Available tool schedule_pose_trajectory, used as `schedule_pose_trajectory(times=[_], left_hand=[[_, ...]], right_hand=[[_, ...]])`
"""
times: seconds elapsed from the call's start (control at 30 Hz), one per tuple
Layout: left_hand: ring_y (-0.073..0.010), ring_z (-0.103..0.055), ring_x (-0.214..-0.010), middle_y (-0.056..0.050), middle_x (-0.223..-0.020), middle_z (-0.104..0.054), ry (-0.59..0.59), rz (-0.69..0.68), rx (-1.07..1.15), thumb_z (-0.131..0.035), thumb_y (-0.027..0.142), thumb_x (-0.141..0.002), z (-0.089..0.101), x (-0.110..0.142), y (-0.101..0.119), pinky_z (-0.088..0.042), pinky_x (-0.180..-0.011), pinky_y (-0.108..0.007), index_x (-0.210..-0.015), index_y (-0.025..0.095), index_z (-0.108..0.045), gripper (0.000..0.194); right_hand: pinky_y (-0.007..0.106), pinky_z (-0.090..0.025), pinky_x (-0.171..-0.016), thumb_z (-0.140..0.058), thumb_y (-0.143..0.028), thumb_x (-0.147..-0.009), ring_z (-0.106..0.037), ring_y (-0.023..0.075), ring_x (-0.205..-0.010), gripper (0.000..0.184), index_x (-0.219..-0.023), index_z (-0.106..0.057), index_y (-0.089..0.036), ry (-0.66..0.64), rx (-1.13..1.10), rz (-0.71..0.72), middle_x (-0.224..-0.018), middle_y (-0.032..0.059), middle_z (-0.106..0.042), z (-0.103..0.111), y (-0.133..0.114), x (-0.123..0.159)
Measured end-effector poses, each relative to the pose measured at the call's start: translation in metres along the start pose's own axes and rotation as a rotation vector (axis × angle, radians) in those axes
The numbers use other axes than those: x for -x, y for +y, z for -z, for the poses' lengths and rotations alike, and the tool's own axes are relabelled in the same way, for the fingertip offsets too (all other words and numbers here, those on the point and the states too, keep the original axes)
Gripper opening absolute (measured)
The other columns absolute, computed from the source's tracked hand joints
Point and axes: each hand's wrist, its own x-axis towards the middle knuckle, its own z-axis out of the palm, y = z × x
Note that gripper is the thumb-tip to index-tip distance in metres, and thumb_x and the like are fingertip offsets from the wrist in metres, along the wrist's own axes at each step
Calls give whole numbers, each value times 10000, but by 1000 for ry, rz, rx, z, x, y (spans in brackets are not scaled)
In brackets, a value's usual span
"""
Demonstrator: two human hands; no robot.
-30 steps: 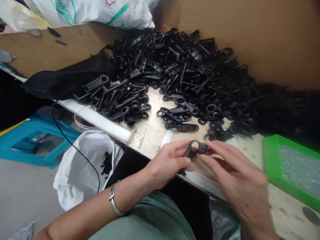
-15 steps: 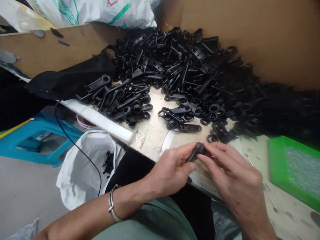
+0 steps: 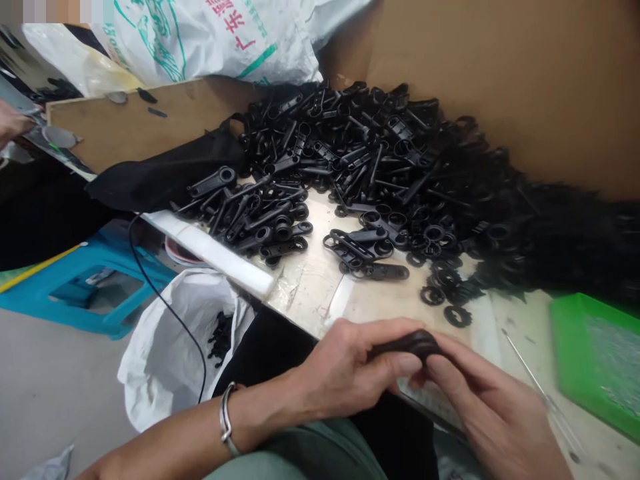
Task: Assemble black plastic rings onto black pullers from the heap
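A black plastic part (image 3: 420,342) with a rounded end is held between both hands above the table's front edge. My left hand (image 3: 355,367) grips its body, thumb on the near side, and covers most of it. The fingers and thumb of my right hand (image 3: 490,387) pinch the rounded end. Just beyond the hands lies a toothed black ring (image 3: 457,316). Farther back sits a small cluster of long black plastic parts (image 3: 370,250) with ring-shaped ends.
A large heap of black parts (image 3: 350,147) spreads along the cardboard wall (image 3: 500,80). On the right are a green tray (image 3: 570,353) of small clear pieces and a thin screwdriver (image 3: 525,363). At lower left stand a white sack (image 3: 150,360) and a blue stool (image 3: 90,307). Another person's hand (image 3: 13,123) shows far left.
Both hands have moved slightly down and right in view with the black part, which is now turned more level. The camera view has shifted too, revealing another person's hand at left.
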Motion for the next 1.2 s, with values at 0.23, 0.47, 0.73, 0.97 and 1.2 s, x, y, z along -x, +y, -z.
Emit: schedule_pose_trajectory(times=[0.23, 0.47, 0.73, 0.97, 1.2], left_hand=[[-151, -597, -708, -18, -781, -670, 145, -102, -386, -424, 274, -1021, 1, 0, -4, -480, -751, -274, -1050, 218, -710, 292], [-218, -692, -1066, -27, -1206, -745, 768, -367, -807, -631, 322, -938, 73, 16, 33, -514, -980, -317, -1288, 271, -687, 358], [-279, -395, -1471, 1, -1414, -624, 1125, -309, -1292, -565, 257, -945, 201, -11, 67, -147, -1232, -558, -1205, 302, -695, 294], [-270, -158, -1534, 90, -1567, -453, 1051, -161, -1260, -546, 410, -991, 209, -22, 69, 203, -1195, -558, -1344, 310, -583, 369], [-263, -356, -1477, -26, -1459, -579, 1072, -553, -1258, -565, 379, -980, 129, -10, 58, -148, -1264, -500, -1171, 202, -690, 289]], right_hand=[[215, -559, -482, -608, -513, -911, -648, 173, -501, 329, -833, -772, -238, 11, -34, -153, -603, -3, -688, -31, -6, -10], [411, -604, -785, -496, -485, -1000, -705, 253, -873, 442, -1308, -653, -209, -43, 442, 293, -1199, 97, -704, -13, 13, -58], [409, -551, -655, -375, -319, -1040, -643, 291, -1014, 344, -1201, -669, -240, -187, 813, 525, -1214, 54, -694, -18, 16, -97], [471, -566, -707, -456, -580, -969, -701, 309, -805, 455, -1030, -777, -264, 6, 619, 307, -981, 70, -762, 43, 37, -67], [343, -610, -590, -809, -603, -692, -725, 259, -746, 500, -1048, -806, -253, 144, -73, -420, -925, 65, -776, 16, 20, -10]])
